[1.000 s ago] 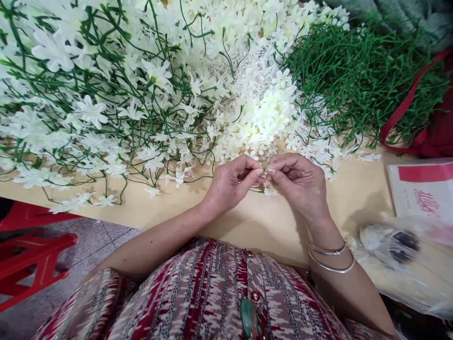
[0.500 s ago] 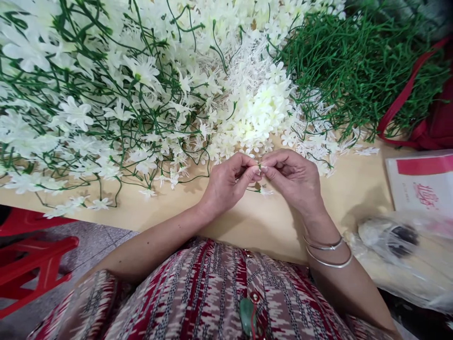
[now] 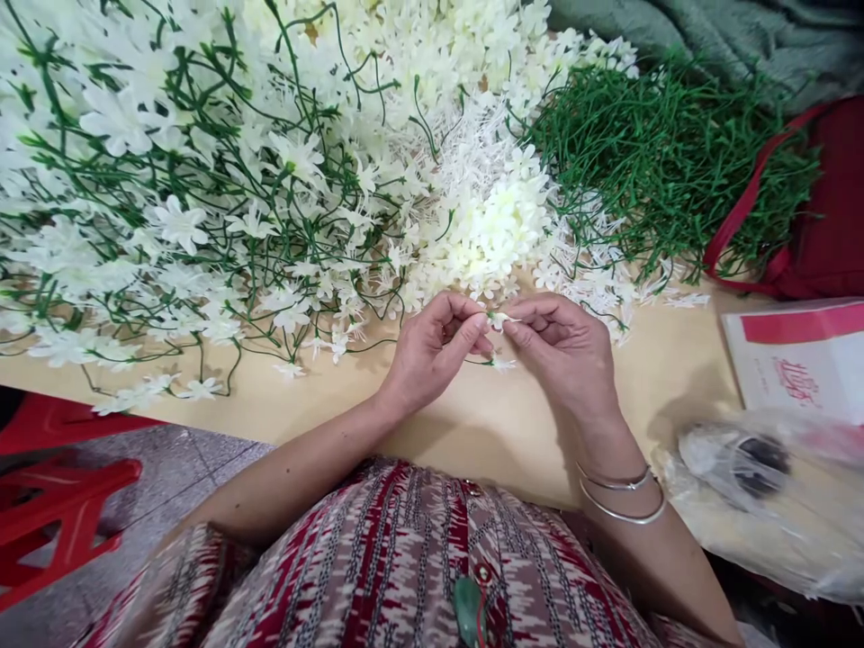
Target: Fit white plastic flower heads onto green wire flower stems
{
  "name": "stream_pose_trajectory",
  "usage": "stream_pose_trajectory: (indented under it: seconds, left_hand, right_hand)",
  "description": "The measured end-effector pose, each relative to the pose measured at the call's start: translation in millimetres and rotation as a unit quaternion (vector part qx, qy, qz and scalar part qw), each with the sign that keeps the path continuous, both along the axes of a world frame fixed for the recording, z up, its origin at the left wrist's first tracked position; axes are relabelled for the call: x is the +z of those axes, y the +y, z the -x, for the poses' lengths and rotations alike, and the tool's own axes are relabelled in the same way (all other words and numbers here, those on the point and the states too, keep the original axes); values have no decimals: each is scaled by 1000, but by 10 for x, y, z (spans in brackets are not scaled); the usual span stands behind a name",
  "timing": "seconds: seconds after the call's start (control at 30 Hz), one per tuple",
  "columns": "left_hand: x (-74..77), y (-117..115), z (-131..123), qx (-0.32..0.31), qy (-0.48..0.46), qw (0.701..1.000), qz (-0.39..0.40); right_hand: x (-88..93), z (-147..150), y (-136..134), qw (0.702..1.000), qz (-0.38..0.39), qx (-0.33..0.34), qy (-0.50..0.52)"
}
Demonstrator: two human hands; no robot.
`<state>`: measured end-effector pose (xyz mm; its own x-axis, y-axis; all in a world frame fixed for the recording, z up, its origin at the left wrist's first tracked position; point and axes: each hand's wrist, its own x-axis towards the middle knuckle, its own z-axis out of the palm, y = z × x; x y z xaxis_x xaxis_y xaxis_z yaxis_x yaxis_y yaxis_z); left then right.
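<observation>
Left hand (image 3: 432,355), right hand (image 3: 565,358): fingertips pinch flower (image 3: 500,318) between them, just below pile (image 3: 486,225). Stems (image 3: 661,162) right of pile. Red bag (image 3: 810,225), plastic bag (image 3: 762,486) farther right.

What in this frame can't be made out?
Head view only.
- How left hand and right hand grip the small white flower: fingers cover it.
- Plastic bag contents: blurred film, cut by the right edge.
- Red-and-white packet print: too small, cut off at right.
</observation>
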<state>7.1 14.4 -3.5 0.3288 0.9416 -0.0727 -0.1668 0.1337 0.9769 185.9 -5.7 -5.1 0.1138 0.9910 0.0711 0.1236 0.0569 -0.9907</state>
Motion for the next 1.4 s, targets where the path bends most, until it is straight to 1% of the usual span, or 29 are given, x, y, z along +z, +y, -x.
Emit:
stream_pose_trajectory:
  seconds: [0.1, 0.23, 0.3, 0.47, 0.57, 0.67, 0.73, 0.87, 0.97, 1.13, 1.27, 1.33, 1.4]
  left_hand:
    - [-8, 6, 10, 9, -8, 1000, -10]
    - [-32, 13, 15, 13, -17, 998, -56]
    - [-43, 13, 17, 14, -12, 998, -66]
    - [-45, 6, 16, 19, -19, 999, -34]
    - [-22, 4, 14, 8, -41, 999, -5]
    - [9, 4, 15, -1, -52, 999, 0]
    - [25, 5, 18, 5, -41, 999, -4]
    - [35, 16, 26, 26, -21, 999, -20]
    - [33, 23, 30, 27, -12, 999, -24]
    - [30, 24, 27, 24, -17, 1000, -5]
    - [22, 23, 25, 23, -19, 1000, -4]
    - [20, 21, 26, 19, -14, 1000, -4]
    - [21, 19, 27, 18, -9, 1000, -3]
  right_hand:
    - [15, -12, 1, 1000, -10, -19, 3]
    - [45, 21, -10, 1000, -9, -18, 13]
    - [63, 62, -20, 1000, -6, -20, 21]
    - [71, 129, -38, 1000, -18, -20, -14]
    - [34, 129, -44, 1000, -4, -31, 0]
    - [11, 132, -48, 999, -4, -43, -16]
    - [23, 146, -49, 999, -5, -47, -23]
    - [87, 160, -40, 999, 2, -40, 2]
    - [114, 125, -33, 999, 6, -42, 4]
    - [104, 50, -42, 998, 42, -21, 37]
    - [132, 58, -61, 994, 76, -10, 81]
    - [161, 78, -68, 991, 81, -16, 102]
    - [188, 98, -75, 992, 75, -36, 90]
